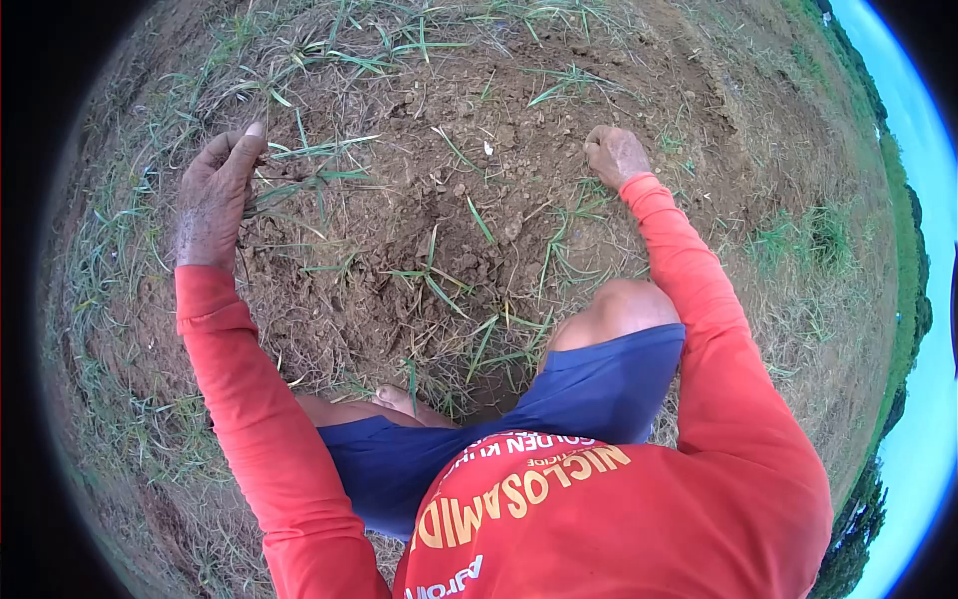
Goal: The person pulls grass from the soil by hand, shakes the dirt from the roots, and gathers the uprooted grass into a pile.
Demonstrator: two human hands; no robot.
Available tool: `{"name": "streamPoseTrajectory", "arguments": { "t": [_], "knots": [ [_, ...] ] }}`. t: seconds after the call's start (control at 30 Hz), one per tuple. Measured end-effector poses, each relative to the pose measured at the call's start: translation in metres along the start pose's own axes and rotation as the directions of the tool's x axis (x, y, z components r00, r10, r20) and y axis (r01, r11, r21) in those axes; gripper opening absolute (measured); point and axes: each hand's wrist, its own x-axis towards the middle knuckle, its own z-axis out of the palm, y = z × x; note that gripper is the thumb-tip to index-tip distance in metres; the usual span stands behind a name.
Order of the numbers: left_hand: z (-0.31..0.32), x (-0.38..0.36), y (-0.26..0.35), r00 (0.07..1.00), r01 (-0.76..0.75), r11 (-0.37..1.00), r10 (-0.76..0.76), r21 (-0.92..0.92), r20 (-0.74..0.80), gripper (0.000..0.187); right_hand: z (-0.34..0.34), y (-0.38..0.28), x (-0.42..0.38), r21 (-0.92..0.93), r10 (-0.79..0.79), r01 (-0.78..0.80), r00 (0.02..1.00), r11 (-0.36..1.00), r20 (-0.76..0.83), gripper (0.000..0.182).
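My left hand is closed at the left, its thumb pressed against the curled fingers. Green grass blades spread out to the right from beside its palm, and some appear to be gripped; the fingers hide where they begin. My right hand is curled into a fist low over the brown soil. What it holds, if anything, is hidden under the fingers. Between my hands, loosened soil carries a small grass tuft and scattered single blades.
My bent knee and a bare foot are close below the loosened soil. Denser grass grows along the left, and another clump stands at the right. Trees line the far edge of the field.
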Motion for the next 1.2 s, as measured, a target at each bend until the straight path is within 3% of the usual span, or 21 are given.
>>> {"name": "streamPoseTrajectory", "arguments": {
  "t": [0.17, 0.2, 0.3, 0.33, 0.43, 0.5, 0.6, 0.7, 0.77, 0.8, 0.83, 0.87, 0.9, 0.93, 1.03, 1.07, 1.17, 1.2],
  "knots": [
    [0.005, 0.002, -0.005, 0.993, -0.022, 0.999, 0.026, -0.041, 0.114, 0.022, -0.037, 0.004, -0.004, 0.052, -0.042, 0.046, 0.997, 0.998, -0.068, 0.021],
    [0.008, 0.002, -0.005, 0.991, -0.019, 0.999, 0.024, -0.038, 0.132, 0.021, -0.05, 0.002, -0.007, 0.096, -0.03, 0.03, 1.0, 0.995, 0.003, 0.023],
    [0.02, 0.003, -0.003, 0.983, -0.032, 0.999, 0.03, 0.007, 0.182, 0.022, -0.063, 0.009, -0.013, 0.09, -0.094, 0.094, 0.996, 0.991, -0.01, 0.025],
    [0.025, 0.003, -0.002, 0.979, -0.044, 0.998, 0.034, 0.047, 0.2, 0.022, -0.063, 0.016, -0.011, 0.197, -0.021, 0.027, 0.999, 0.98, -0.028, 0.028],
    [0.045, -0.001, 0.003, 0.959, -0.102, 0.992, 0.079, 0.072, 0.27, 0.023, -0.102, -0.007, -0.02, 0.233, -0.012, 0.036, 0.994, 0.972, -0.105, 0.03],
    [0.061, -0.004, 0.008, 0.95, -0.058, 0.997, 0.042, 0.042, 0.309, 0.023, -0.112, -0.021, -0.022, 0.488, -0.054, 0.052, 0.999, 0.871, -0.01, 0.028],
    [0.123, -0.024, 0.015, 0.913, -0.172, 0.969, 0.224, -0.178, 0.34, 0.033, -0.111, -0.082, -0.036, 0.701, -0.208, 0.096, 0.975, 0.706, 0.075, 0.025],
    [0.188, -0.04, -0.002, 0.861, -0.271, 0.95, 0.312, -0.158, 0.401, 0.033, -0.104, -0.126, -0.049, 0.815, -0.369, 0.084, 0.915, 0.573, 0.165, 0.024],
    [0.185, -0.04, 0.002, 0.864, -0.173, 0.985, 0.15, 0.003, 0.48, 0.034, -0.112, -0.133, -0.059, 0.88, -0.387, -0.027, 0.891, 0.474, 0.236, 0.022],
    [0.18, -0.039, 0.008, 0.861, -0.125, 0.988, 0.065, 0.087, 0.504, 0.035, -0.102, -0.107, -0.046, 0.816, -0.317, 0.017, 0.926, 0.578, 0.205, 0.031],
    [0.17, -0.038, 0.015, 0.869, -0.141, 0.982, 0.064, 0.122, 0.49, 0.034, -0.079, -0.061, -0.026, 0.576, -0.207, 0.084, 0.967, 0.813, 0.151, 0.037],
    [0.157, -0.038, 0.021, 0.877, -0.159, 0.974, 0.065, 0.16, 0.477, 0.033, -0.05, -0.015, -0.016, 0.268, -0.121, 0.102, 0.991, 0.958, 0.054, 0.044],
    [0.146, -0.035, 0.021, 0.885, -0.178, 0.964, 0.068, 0.199, 0.461, 0.033, -0.025, 0.015, -0.023, 0.138, -0.073, 0.06, 0.993, 0.989, 0.09, 0.044],
    [0.14, -0.027, 0.009, 0.879, -0.3, 0.927, 0.177, 0.224, 0.443, 0.033, -0.007, 0.032, -0.032, 0.005, -0.018, 0.018, 0.992, 1.0, 0.123, 0.045],
    [0.122, -0.028, 0.027, 0.892, -0.21, 0.94, 0.071, 0.27, 0.447, 0.029, 0.025, 0.021, -0.07, 0.26, 0.09, -0.085, 0.996, 0.962, -0.008, 0.03],
    [0.123, -0.022, 0.019, 0.883, -0.341, 0.91, 0.224, 0.235, 0.414, 0.027, 0.026, 0.011, -0.074, 0.343, 0.072, -0.041, 0.994, 0.939, -0.078, 0.02],
    [0.117, -0.018, 0.008, 0.894, -0.289, 0.931, 0.179, 0.224, 0.411, 0.026, 0.051, 0.027, -0.065, 0.375, -0.014, 0.112, 0.967, 0.92, -0.253, 0.017],
    [0.115, -0.02, 0.012, 0.895, -0.276, 0.934, 0.164, 0.227, 0.415, 0.025, 0.047, 0.027, -0.068, 0.357, -0.02, 0.111, 0.968, 0.927, -0.248, 0.014]
  ]
}}
